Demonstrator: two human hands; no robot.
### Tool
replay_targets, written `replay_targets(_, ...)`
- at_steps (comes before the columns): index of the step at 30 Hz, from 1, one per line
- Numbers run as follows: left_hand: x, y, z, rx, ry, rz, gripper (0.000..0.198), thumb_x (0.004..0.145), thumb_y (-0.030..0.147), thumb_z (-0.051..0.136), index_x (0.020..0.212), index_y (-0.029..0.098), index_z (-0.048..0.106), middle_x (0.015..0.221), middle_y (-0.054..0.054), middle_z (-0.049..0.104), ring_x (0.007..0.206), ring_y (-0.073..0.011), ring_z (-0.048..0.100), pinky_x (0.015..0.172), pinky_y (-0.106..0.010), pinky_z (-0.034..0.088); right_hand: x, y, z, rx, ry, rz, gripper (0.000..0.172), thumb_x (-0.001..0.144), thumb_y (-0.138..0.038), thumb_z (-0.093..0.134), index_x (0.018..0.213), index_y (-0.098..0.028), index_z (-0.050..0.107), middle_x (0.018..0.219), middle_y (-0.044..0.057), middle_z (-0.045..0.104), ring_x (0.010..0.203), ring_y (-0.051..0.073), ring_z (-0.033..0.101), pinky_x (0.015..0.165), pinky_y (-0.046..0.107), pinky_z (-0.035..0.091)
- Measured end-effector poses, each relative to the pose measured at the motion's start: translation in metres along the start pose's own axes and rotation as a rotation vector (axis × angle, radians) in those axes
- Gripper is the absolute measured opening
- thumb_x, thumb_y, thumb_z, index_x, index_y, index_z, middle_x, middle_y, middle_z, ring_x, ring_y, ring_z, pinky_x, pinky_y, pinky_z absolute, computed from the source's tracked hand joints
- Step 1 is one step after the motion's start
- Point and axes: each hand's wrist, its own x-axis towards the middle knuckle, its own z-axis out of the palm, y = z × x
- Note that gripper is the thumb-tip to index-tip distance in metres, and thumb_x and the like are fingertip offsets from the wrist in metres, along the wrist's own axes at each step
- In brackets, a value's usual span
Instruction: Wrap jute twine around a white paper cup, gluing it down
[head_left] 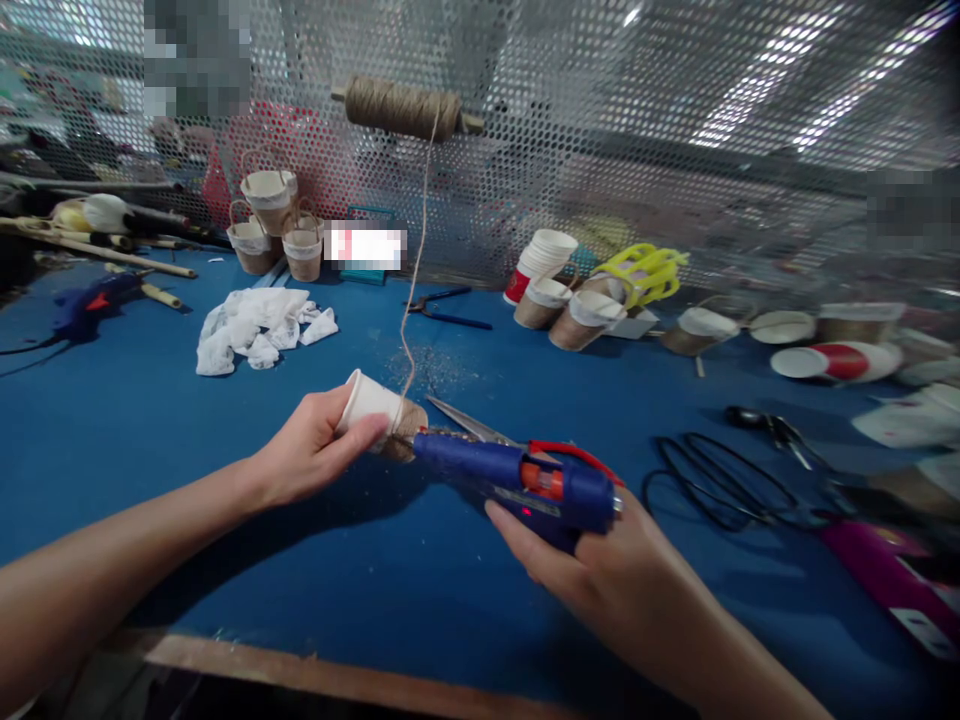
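- Our left hand pinches the paper cup between the thumb on its near side and fingers that go behind it; how those hidden fingers sit, we cannot tell.
- We have the cup tipped on its side over the middle of the blue tabletop, its open mouth towards the left and its narrower end, wound with brown twine, towards the right.
- Our right hand is closed around the blue glue gun; one digit stretches forward under the body, and we cannot see how the remaining fingers wrap.
- We have the gun's nozzle at the wound part of the cup; whether the two touch, we cannot tell.
- From the cup we follow the twine up to a spool on a rod before the perforated metal sheet.
- Just beyond the gun we see scissors, partly hidden by it.
- Farther back, we have dark-handled pliers near the middle and a crumpled white cloth to their left.
- Behind the cloth we see a group of twine-covered cups with handles; a second blue glue gun lies at far left.
- On our right lie a black cord and a purple object.
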Motion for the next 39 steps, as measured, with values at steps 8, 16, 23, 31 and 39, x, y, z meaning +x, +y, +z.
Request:
replay_targets(8,0.0,-0.004,0.002,-0.068,0.035,-0.058,0.031,0.085,0.034,0.039,0.078,0.01,0.058,0.071,-0.004,0.056,0.062,-0.0121,0.048,0.06,-0.025,0.042,0.022,-0.009,-0.013,0.371,-0.143,0.279,0.022,0.079,-0.039,0.052,0.079,-0.019,0.061,0.04,-0.005,0.049,0.033,0.01,0.046,0.035,0.022,0.041)
replay_targets(16,0.001,-0.005,0.004,-0.174,0.071,-0.093,0.03,0.084,0.034,0.041,0.083,0.01,0.058,0.07,-0.003,0.057,0.063,-0.0121,0.048,0.06,-0.023,0.042,0.079,0.043,-0.017,0.462,0.065,0.64,0.018,0.074,-0.031,0.062,0.071,-0.014,0.058,0.072,0.005,0.063,0.064,0.013,0.058,0.061,0.025,0.047)
replay_targets(23,-0.001,-0.008,0.004,-0.186,0.066,-0.066,0.031,0.085,0.034,0.04,0.085,0.009,0.058,0.071,-0.002,0.054,0.064,-0.0115,0.046,0.061,-0.023,0.041,0.108,0.072,0.013,0.276,-0.046,0.727,0.029,0.086,-0.031,0.05,0.11,-0.014,0.053,0.108,0.008,0.057,0.089,0.018,0.058,0.074,0.038,0.049)
replay_targets(31,-0.002,-0.005,0.002,-0.198,0.071,-0.036,0.029,0.085,0.033,0.041,0.084,0.01,0.058,0.07,-0.002,0.055,0.062,-0.011,0.046,0.059,-0.023,0.041,0.108,0.044,0.008,0.112,0.016,0.555,0.022,0.082,-0.026,0.056,0.094,-0.01,0.064,0.113,0.018,0.056,0.111,0.03,0.047,0.09,0.043,0.037)
replay_targets(39,-0.003,0.0,0.003,-0.141,0.041,-0.019,0.028,0.084,0.033,0.041,0.079,0.01,0.057,0.07,-0.003,0.055,0.062,-0.0117,0.045,0.058,-0.024,0.042,0.099,-0.031,0.029,0.804,-0.318,0.158,0.031,0.078,-0.044,0.054,0.091,-0.018,0.066,0.094,0.005,0.067,0.089,0.016,0.059,0.083,0.029,0.043)
